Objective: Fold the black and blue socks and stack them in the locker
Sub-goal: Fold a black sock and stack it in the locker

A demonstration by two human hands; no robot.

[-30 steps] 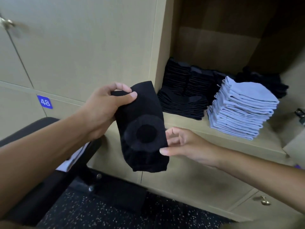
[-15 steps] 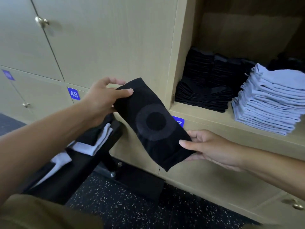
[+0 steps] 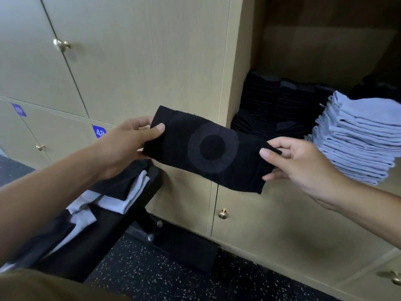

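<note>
The black sock [image 3: 208, 148] has swung from hanging to nearly level; the left hand [image 3: 128, 144] pinches one end, the right hand [image 3: 297, 164] the other, before the open locker [image 3: 240, 61].

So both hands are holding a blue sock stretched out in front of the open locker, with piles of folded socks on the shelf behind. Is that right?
Not quite. The sock is black, not blue, with a grey ring on it. The head view shows the left hand and right hand pinching its ends. The rest stands: black pile and blue pile sit on the locker shelf.
</note>
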